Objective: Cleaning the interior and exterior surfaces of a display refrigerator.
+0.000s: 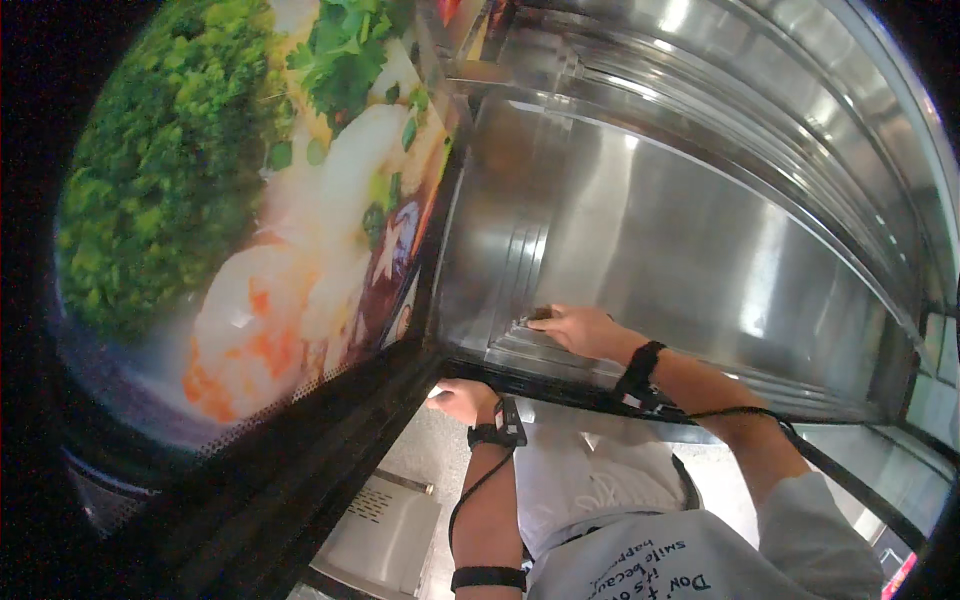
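My right hand [581, 330] is at the front left corner of a stainless steel counter's recessed surface [660, 232]. Its fingers close on a small dark scrubbing pad [540, 313], which looks like a metal scourer and touches the ridged steel edge [517, 285]. My left hand [463, 401] is by the black front edge, near the corner where the printed panel meets the counter. Its fingers are curled, and whether they grip anything does not show. Both wrists wear black straps with small devices and cables.
A large panel printed with food pictures [300, 202] rises on the left. Stepped steel ledges [675, 97] curve along the far side. A pale plastic stool or chair [386, 532] stands on the floor at lower left. Glass panes [934, 382] are at the right.
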### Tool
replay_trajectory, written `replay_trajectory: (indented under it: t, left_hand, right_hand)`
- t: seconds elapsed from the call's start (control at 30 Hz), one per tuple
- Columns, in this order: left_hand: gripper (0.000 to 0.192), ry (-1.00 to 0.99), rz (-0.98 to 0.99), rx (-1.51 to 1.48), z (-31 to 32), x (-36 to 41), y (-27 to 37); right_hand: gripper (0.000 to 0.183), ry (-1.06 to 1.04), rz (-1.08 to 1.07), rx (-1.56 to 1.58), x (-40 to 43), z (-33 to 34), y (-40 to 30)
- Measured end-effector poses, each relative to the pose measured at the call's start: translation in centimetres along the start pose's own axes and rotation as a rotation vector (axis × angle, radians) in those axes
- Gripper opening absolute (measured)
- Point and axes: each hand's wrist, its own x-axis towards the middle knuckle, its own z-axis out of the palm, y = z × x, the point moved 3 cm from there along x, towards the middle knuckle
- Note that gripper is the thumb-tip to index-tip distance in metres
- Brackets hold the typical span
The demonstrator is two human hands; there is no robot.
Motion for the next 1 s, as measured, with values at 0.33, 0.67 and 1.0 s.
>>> replay_trajectory:
  t: [0.33,0.67,1.0]
  left_hand:
    - [0.043,0.024,0.022,0.047,0.0,0.1,0.2]
    - [0.047,0.044,0.054,-0.042,0.0,1.0,-0.7]
    - [0.046,0.031,0.031,-0.052,-0.2,-0.2,0.7]
  right_hand:
    - [0.021,-0.042,0.074,0.149,-1.5,-0.6,2.2]
    - [0.02,0.112,0.143,0.167,2.7,1.5,-0.9]
    - [0.021,0.147,0.302,0.18,-6.3,-0.5,3.0]
